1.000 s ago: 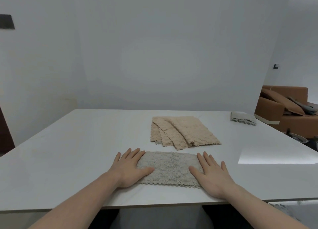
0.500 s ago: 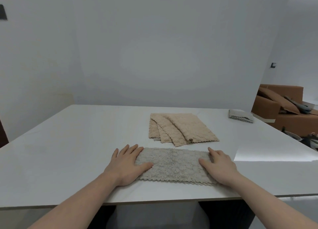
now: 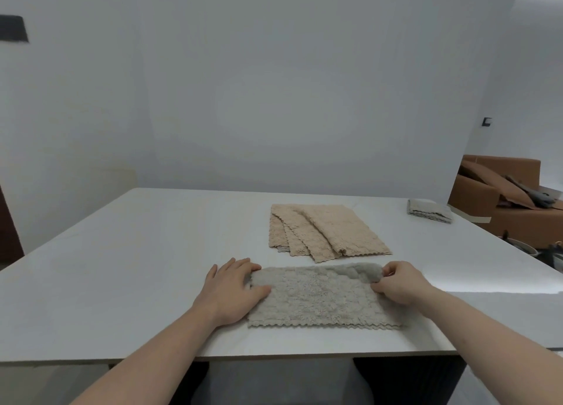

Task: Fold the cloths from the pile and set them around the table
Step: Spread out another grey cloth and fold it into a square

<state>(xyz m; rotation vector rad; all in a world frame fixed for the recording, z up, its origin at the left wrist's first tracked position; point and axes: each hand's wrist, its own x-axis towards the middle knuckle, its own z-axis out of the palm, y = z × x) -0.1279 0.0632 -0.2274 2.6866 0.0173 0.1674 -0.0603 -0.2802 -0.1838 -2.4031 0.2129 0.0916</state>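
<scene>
While the white tabletop (image 3: 122, 252) carries everything, the fanned pile of beige scalloped cloths (image 3: 323, 231) lies at its middle and a small folded grey cloth (image 3: 429, 211) sits at the far right corner. Nearest me lies the grey fluffy cloth (image 3: 316, 298), already halved into a long strip. My left hand (image 3: 231, 292) rests on its left end with a flat, loose grip, fingers straight. My right hand (image 3: 402, 286) pinches the far right corner, lifted slightly. To fold well, I should carry that end leftward, match the scalloped edges, then press flat.
</scene>
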